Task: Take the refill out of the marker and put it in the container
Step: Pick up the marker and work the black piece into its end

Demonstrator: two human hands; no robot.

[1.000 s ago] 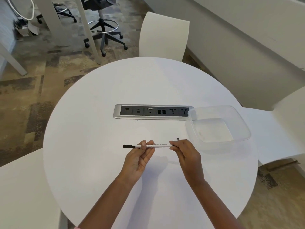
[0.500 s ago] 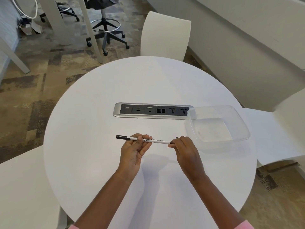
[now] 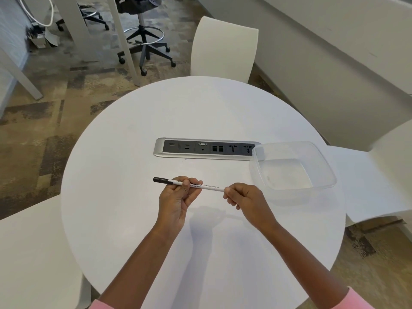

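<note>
A white marker (image 3: 209,186) with a black cap at its left end was held above the round white table (image 3: 133,134), lying nearly level and tilted slightly down to the right. The left hand (image 3: 178,199) was closed round the barrel near its middle, fingers curled over the top and thumb beneath, so that part of the printed lettering was covered; only "WHITE BOARD" and a few words of a second line could be read. The right hand (image 3: 245,198) was pinched shut on the right end of the marker — that end was hidden wholly inside the fingers, and whether a back plug or a refill was already gripped there could not be told. No refill could be made out anywhere.

The container (image 3: 323,162) — clear plastic, lidless, nothing seen inside — stood on the table to the right of the hands, near the right hand but apart from it. Its far left corner overlapped the right end of the socket strip (image 3: 200,149), which was set into the table beyond the marker. The container's walls were hard to trace against the white top.

Both forearms were bare; pink sleeves (image 3: 379,303) were cut off by the lower edge. White chairs (image 3: 223,47) were only partly in view around the table.
</note>
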